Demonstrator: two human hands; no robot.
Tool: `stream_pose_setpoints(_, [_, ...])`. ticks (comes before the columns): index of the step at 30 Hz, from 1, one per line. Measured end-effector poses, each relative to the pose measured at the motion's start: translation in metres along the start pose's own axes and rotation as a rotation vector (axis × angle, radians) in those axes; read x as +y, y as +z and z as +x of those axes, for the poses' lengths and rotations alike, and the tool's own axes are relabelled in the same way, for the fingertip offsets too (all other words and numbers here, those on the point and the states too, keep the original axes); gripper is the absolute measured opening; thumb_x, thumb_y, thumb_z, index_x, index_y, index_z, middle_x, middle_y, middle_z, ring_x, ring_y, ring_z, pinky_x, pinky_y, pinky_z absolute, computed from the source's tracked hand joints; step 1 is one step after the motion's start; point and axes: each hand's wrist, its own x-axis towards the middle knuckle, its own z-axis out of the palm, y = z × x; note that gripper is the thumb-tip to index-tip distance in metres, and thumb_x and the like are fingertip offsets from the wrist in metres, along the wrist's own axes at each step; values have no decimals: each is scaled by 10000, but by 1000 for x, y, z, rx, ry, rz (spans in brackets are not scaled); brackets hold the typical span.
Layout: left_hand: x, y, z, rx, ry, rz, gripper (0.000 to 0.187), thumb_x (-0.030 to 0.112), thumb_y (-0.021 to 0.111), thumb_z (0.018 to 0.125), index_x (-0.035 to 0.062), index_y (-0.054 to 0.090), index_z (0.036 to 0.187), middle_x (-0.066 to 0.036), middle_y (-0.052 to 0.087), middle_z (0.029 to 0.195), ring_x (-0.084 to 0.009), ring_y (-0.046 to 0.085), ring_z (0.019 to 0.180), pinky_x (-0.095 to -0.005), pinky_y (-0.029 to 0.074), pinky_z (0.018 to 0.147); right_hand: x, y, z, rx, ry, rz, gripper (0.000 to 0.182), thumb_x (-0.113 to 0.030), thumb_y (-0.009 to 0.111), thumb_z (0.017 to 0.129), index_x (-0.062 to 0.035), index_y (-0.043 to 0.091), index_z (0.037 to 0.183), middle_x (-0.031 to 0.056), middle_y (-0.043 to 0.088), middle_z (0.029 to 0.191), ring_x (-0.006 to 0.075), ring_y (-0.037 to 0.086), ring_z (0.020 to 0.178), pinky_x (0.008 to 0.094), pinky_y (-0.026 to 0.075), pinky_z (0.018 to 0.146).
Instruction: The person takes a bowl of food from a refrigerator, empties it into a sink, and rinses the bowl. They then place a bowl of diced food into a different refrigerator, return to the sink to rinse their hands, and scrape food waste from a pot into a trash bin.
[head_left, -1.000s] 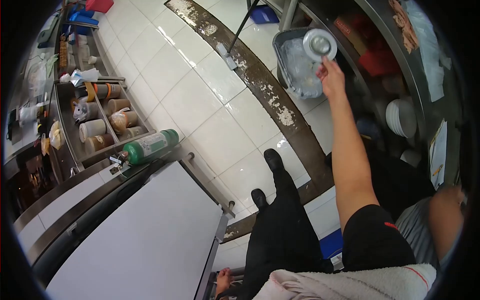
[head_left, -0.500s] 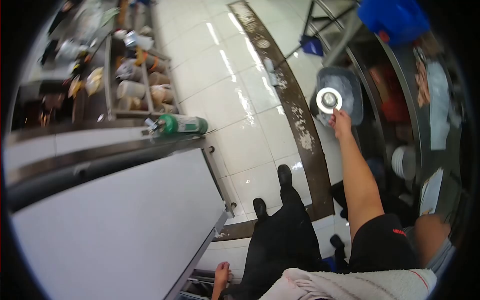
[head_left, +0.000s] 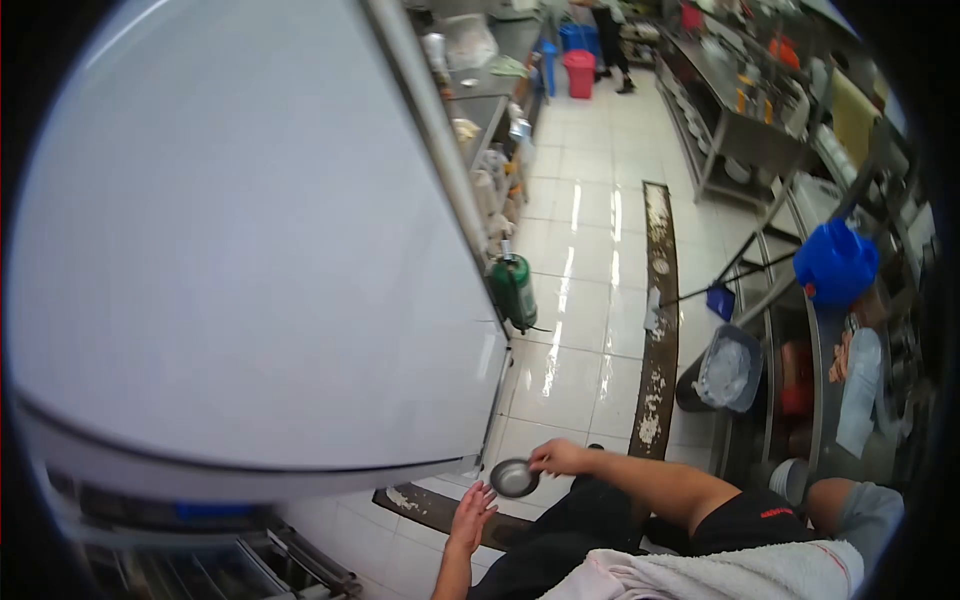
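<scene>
A small round metal bowl (head_left: 514, 478) hangs in front of my body at the lower middle of the view, its inside facing up. My right hand (head_left: 562, 457) pinches its right rim. My left hand (head_left: 472, 514) is just left of the bowl, fingers apart and holding nothing; a narrow gap seems to lie between its fingertips and the rim. A white towel (head_left: 710, 575) lies across the bottom of the view.
A large white appliance (head_left: 250, 230) fills the left side. A green cylinder (head_left: 514, 293) stands beyond its edge. On the right are a lined bin (head_left: 730, 370), a blue jug (head_left: 838, 262) and metal shelves. Someone's legs (head_left: 612, 45) show far back; a bare limb is close at right.
My right hand has come back from over the bin to my front with a round item. My left hand has risen toward it. The view has swung left and up.
</scene>
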Motion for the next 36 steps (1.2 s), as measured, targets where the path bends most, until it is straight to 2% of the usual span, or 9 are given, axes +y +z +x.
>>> stream_pose_setpoints(6, [-16,-149,-129,19,341,-421,344,201,604,1005,1,576,1284,-102,658,1218,-213,620,1136,-387,479,1005,-110,220,77,-259,-171,-294,232,-276,692,935,-45,692,954,67,682,789,147,666,694,329,577,616])
stream_pose_setpoints(11, [-81,-281,-237,472,558,-667,372,251,604,1009,-3,588,1281,-70,668,1191,-157,633,1085,-320,493,963,-188,357,136,-382,-455,-611,167,-192,671,937,-27,685,910,66,660,734,146,633,589,313,538,540])
stream_pose_setpoints(15, [-112,-330,-338,860,756,-925,361,300,589,1019,7,603,1230,-56,681,1110,-144,646,1012,-310,510,902,-246,431,175,-398,-493,-529,163,-175,661,947,-23,659,887,30,610,689,93,545,592,299,467,521])
stream_pose_setpoints(17, [-118,-350,-376,1049,773,-1040,346,308,576,1027,11,608,1203,-53,684,1077,-150,652,979,-313,518,877,-262,459,206,-311,-756,-628,156,-167,674,924,-22,651,872,61,617,686,166,551,571,336,477,552])
stream_pose_setpoints(20, [-137,-372,-414,1265,765,-1238,330,303,560,1035,12,608,1181,-60,685,1055,-157,657,949,-319,524,859,-268,490,248,-271,-779,-1015,136,-138,631,904,-5,648,882,139,656,715,360,627,659,446,506,655])
stream_pose_setpoints(22, [-151,-382,-427,1329,808,-1321,323,281,560,1035,10,598,1207,-75,677,1081,-164,651,975,-327,516,885,-231,492,310,-397,-689,-1382,168,-164,614,882,-13,671,928,220,701,910,454,656,866,497,529,778])
stream_pose_setpoints(24, [-174,-392,-432,1366,851,-1363,325,272,562,1034,8,594,1221,-82,671,1109,-165,647,1002,-331,510,905,-223,502,326,-546,-427,-1733,246,-195,627,864,-19,692,1023,254,681,1112,416,651,1067,495,532,900])
stream_pose_setpoints(29, [-193,-410,-446,1557,845,-1464,343,252,540,1042,-6,569,1266,-94,662,1152,-181,635,1062,-337,498,946,-248,598,373,-620,-163,-1954,347,-260,702,815,-19,709,1064,229,659,1207,366,625,1164,443,516,977])
stream_pose_setpoints(36, [-169,-449,-499,1881,758,-1334,322,288,493,1062,14,611,1182,-55,668,1084,-161,626,993,-320,488,911,-308,860,433,-970,-867,-1738,322,-322,615,887,-21,728,871,221,703,1008,395,673,967,478,548,813])
